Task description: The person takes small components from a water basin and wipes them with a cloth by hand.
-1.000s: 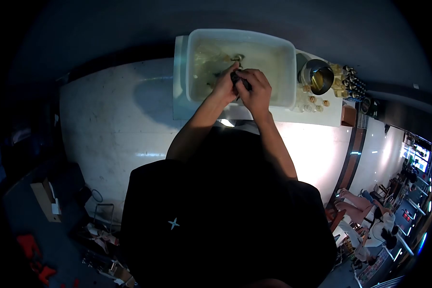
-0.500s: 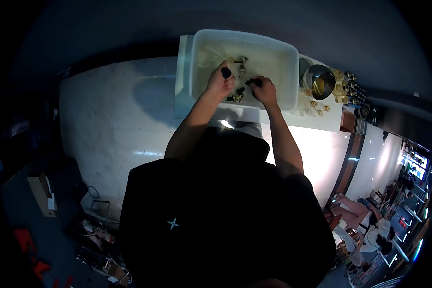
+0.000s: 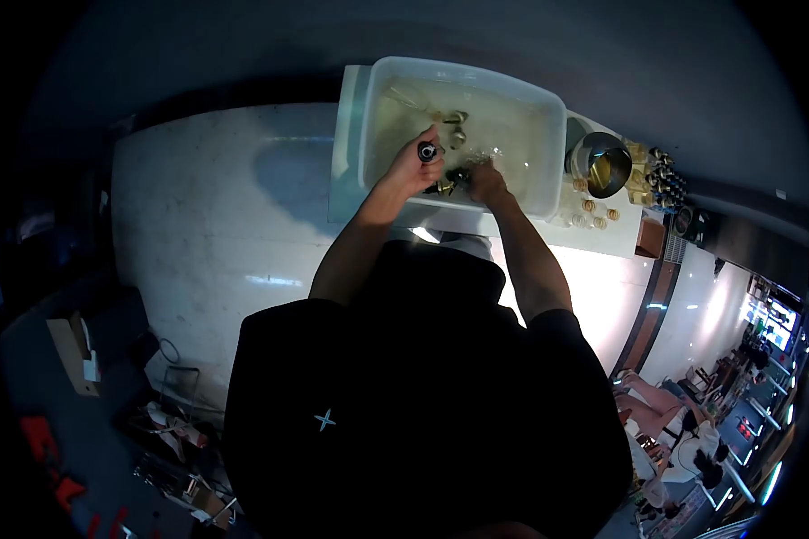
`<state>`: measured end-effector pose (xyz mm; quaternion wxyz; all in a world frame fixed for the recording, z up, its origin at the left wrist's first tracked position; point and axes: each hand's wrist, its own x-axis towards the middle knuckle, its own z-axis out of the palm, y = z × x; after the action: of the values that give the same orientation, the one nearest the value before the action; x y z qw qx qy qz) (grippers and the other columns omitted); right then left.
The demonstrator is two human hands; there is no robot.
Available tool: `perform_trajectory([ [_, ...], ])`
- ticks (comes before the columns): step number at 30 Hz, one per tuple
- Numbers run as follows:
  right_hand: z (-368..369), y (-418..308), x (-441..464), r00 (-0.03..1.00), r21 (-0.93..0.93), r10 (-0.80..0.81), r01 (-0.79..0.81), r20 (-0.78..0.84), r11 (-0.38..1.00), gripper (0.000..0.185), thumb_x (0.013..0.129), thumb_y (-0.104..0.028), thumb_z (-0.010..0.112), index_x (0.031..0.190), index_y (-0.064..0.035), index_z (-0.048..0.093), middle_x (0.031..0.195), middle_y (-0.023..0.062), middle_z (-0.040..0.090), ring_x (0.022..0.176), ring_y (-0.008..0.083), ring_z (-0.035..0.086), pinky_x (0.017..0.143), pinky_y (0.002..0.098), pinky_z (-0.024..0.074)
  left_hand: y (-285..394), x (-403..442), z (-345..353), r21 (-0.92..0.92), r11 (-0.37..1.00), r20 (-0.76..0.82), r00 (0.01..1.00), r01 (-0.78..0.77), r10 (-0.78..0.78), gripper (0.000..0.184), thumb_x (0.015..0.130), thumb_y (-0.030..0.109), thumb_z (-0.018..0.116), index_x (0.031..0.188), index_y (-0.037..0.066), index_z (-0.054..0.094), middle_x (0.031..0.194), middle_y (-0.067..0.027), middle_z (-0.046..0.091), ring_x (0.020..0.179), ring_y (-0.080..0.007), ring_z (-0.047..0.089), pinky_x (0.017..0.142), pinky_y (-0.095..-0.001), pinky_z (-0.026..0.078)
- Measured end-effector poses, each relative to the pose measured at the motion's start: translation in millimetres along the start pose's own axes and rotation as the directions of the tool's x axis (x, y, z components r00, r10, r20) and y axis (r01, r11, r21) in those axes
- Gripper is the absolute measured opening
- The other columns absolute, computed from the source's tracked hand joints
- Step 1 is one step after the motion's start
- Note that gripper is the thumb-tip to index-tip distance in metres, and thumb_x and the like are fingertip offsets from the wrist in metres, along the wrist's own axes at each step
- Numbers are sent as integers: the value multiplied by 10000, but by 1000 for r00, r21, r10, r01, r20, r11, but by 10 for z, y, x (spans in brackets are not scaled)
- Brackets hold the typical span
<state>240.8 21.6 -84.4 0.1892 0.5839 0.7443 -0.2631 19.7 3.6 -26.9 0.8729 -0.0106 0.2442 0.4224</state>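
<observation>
A translucent plastic tub holds water, and both hands are over or in it. My left hand is closed around a dark cylindrical piece, its round pale-centred end facing up. At the water surface, my right hand is closed, with its fingertips partly hidden among splashes. Beside those fingers is a dark part; whether they grip it is unclear. Brass-coloured fittings lie between the hands. Farther back in the water is a metal fitting with a dark end.
Right of the tub stands a shiny metal bowl. Small clear glass pieces with amber rims sit in front of it. Several bottle-like items crowd the far right end. A white surface extends left. People are at lower right.
My right hand has lowered into the water toward the near side, raising splashes. My left hand has dropped slightly, and the piece in it has turned to show its pale-centred end.
</observation>
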Motion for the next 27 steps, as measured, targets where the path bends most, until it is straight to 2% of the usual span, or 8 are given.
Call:
perform_trajectory([
  [2,128,65,105,998,-93,-67,68,11,993,415,751,-266,744,1140,-141,667,1185,222,642,1127,382,628,966,452,525,0,6,-26,5,1000,71,997,-7,7,443,1028,460,518,685,205,401,491,59,237,391,-75,209,368,-251,145],
  [5,-31,-5,0,998,-69,-23,19,-61,997,446,765,-247,718,1202,-175,670,1206,204,649,1123,373,646,974,446,527,13,-9,30,14,1000,82,996,-20,19,437,1031,456,513,692,205,399,498,59,243,394,-72,217,369,-247,152],
  [11,-98,28,-59,922,333,37,102,-386,937,483,732,-246,727,1205,-173,664,1214,196,635,1085,384,645,939,451,532,7,15,10,50,997,-36,997,-60,62,442,1042,460,484,703,183,423,514,48,265,401,-78,241,375,-239,182],
  [14,-32,77,-62,837,290,-22,213,-546,933,481,724,-230,736,1194,-164,661,1255,194,610,1066,378,651,930,456,533,-52,104,-158,48,997,-21,998,-64,66,426,1048,450,468,737,159,451,540,31,317,433,-82,297,392,-233,225],
  [21,-201,51,-152,914,427,121,61,-386,902,509,718,-199,739,1216,-145,649,1257,234,596,1000,405,666,892,434,553,-100,158,-150,123,983,-152,977,-134,152,372,1036,370,480,753,129,487,647,3,471,533,-114,424,458,-261,313],
  [23,-237,152,-97,957,599,41,146,-287,787,461,754,-142,701,1212,-129,649,1197,224,619,940,397,684,847,421,573,-131,188,-137,138,982,-218,963,-130,158,343,1042,366,467,800,127,509,674,-3,512,530,-119,448,454,-253,343],
  [26,-394,-93,-256,998,998,52,29,-26,-55,421,791,-17,598,1201,-99,649,1118,177,646,877,333,701,731,392,588,-157,219,-91,168,981,-329,932,-102,153,306,1037,351,469,855,117,540,707,-13,559,537,-123,480,469,-260,387],
  [27,-479,-168,-300,998,991,37,46,-42,-124,466,790,84,486,1202,-67,643,1068,140,649,849,266,694,631,378,577,-166,234,-94,179,980,-367,918,-87,148,295,1034,345,473,870,112,550,716,-16,572,542,-124,490,478,-266,402],
])
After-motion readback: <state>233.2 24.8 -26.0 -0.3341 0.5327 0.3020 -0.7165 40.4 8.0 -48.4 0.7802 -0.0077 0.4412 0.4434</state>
